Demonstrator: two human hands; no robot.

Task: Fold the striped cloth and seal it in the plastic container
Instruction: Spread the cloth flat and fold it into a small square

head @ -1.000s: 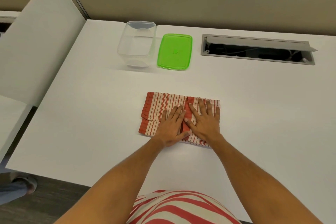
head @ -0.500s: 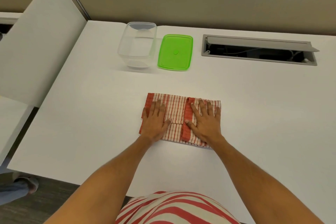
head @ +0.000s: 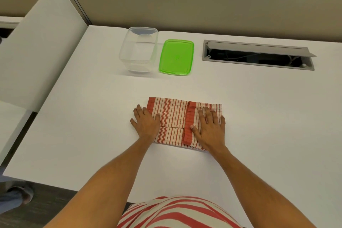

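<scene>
On white counter [head: 92, 116], center-near: striped cloth [head: 174, 116] folded to flat rectangle w/ red band across top layer. Far side: clear plastic container [head: 138, 52] open, upright, empty; green lid [head: 175, 57] flat just beside it on right, not touching cloth. Left hand [head: 146, 122] flat, fingers spread, on cloth's left edge, grip open. Right hand [head: 210, 127] flat pressing cloth's right part, grip open.

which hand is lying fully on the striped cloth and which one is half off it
The right hand lies flat, wholly on the striped cloth. The left hand sits at the cloth's left edge, most of it on the bare white table.
</scene>
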